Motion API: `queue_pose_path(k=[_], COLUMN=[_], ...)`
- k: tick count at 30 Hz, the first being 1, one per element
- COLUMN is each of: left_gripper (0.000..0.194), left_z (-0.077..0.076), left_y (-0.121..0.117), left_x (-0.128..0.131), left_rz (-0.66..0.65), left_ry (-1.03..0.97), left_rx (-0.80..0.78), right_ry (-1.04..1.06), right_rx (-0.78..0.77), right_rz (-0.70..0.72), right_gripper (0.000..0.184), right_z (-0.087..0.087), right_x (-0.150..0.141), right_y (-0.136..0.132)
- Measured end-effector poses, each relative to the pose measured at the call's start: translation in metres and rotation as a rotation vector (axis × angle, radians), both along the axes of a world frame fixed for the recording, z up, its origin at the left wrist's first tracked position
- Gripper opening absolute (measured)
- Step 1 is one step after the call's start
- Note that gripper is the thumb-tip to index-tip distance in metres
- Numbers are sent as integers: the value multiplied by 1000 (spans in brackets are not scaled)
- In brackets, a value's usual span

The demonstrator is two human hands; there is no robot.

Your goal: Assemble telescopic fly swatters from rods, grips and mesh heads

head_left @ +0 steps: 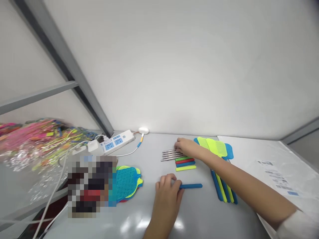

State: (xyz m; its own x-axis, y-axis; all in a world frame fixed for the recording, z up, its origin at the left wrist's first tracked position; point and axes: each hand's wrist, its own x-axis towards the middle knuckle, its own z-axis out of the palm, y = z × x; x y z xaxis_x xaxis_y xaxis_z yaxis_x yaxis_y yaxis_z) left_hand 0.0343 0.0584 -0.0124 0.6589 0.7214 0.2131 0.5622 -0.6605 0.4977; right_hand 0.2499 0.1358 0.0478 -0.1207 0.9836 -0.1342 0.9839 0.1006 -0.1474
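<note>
Left hand (167,190) pinching blue handle (193,186), right hand (187,147) curled over metal rods (169,155)

Right arm (239,181) outstretched, fingers (177,144) apparently curled

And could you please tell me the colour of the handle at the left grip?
The handle is blue; see the head view.

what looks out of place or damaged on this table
Nothing visible looks spilled or damaged. One blue handle lies apart from the row of coloured handles, but the left hand touches it, so hardly odd.
</note>
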Motion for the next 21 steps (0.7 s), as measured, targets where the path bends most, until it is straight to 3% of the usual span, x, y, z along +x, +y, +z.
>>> queue_pose_path(k=[6, 9, 12, 15, 18, 21], left_gripper=[17, 19, 22, 24, 22, 21], left_z=[-1, 1, 4, 11, 20, 26], left_y=[2, 2, -1, -7, -15, -26], left_x=[3, 4, 7, 17, 37, 60], left_rz=[-14, -13, -4, -32, -137, -272], left_ry=[-16, -34, -65, -59, -13, 41], left_rx=[55, 80, 113, 149, 150, 130], right_ry=[7, 3, -19, -59, -78, -76], right_rx=[-11, 31, 85, 79, 17, -23], right_rz=[19, -51, -231, -480, -666, -755], right_gripper=[33, 34, 25, 36, 37, 36], right_z=[-1, 9, 20, 22, 11, -5], right_x=[4, 11, 33, 62, 83, 90], right_y=[12, 1, -35, -89, -133, -151])
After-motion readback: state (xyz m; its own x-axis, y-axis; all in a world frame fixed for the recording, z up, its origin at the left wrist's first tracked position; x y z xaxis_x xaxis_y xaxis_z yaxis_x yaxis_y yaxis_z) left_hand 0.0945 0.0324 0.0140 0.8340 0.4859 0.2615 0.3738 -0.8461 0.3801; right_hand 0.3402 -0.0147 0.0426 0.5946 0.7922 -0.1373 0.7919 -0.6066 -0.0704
